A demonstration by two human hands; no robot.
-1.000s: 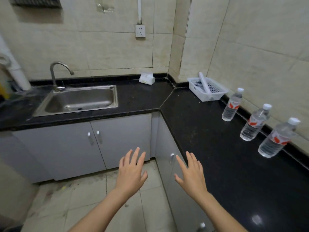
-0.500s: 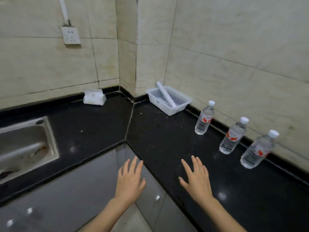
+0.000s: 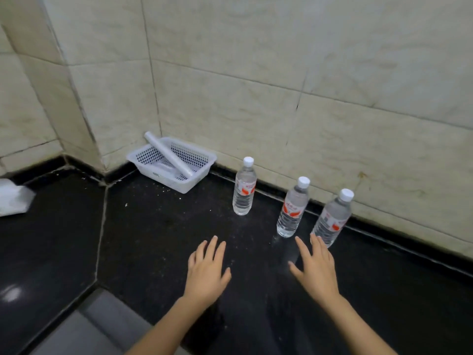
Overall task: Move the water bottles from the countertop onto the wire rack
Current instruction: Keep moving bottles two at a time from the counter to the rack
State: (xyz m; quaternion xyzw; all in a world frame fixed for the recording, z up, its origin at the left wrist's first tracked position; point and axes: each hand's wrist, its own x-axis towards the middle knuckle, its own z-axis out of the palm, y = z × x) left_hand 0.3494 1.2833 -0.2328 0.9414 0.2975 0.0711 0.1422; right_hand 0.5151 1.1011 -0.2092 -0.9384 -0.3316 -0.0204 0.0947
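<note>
A black, glossy desk (image 3: pixel 153 239) filled the lower part of the head view and bent around a corner under pale tiled walls (image 3: pixel 256 73). In that corner sat a white perforated basket (image 3: pixel 199 160), its rim just beside the wall, with a white roll (image 3: pixel 167 155) lying slantwise across it and one end sticking up over the rim. At the far left edge lay a white packet (image 3: pixel 14 198), partly cut off by the frame.

Three clear water bottles with white caps and red-and-white labels stood upright on the desk in a row along the wall, each apart from the next: the left bottle (image 3: pixel 244 187) near the basket, the middle bottle (image 3: pixel 293 208), and the right bottle (image 3: pixel 331 220).

Both bare forearms reached in from the bottom edge. The left hand (image 3: pixel 207 271) hovered palm down over the bare desk with its fingers (image 3: pixel 212 248) spread and nothing in them. The right hand (image 3: pixel 317 267) was likewise flat and empty, its fingers (image 3: pixel 316 243) splayed, their tips just short of the right bottle's base and close beside the middle bottle; contact with either could not be made out.
</note>
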